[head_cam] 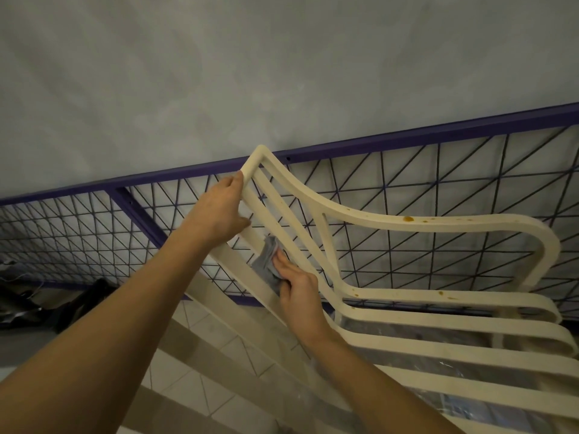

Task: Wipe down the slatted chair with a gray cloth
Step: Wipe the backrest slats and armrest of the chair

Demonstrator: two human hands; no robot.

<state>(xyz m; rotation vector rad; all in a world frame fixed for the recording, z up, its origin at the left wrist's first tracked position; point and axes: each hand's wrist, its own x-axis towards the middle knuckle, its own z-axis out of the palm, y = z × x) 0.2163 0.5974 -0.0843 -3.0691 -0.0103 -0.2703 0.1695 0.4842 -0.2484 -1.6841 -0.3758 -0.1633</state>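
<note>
The cream slatted chair [407, 223] fills the middle and right of the head view, tilted, with brown stains on its armrest. My left hand [221, 211] grips the top edge of the backrest near its upper corner. A crumpled gray cloth [265, 261] lies against a backrest slat. My right hand [297, 286] presses and holds the cloth on that slat, fingers pointing up and left. Part of the cloth is hidden under my fingers.
A purple-framed wire mesh panel [376, 142] leans along the grey wall [250, 57] just behind the chair. Dark bags or clutter [47, 305] lie on the floor at the left. Pale tiled floor [200, 396] shows below the slats.
</note>
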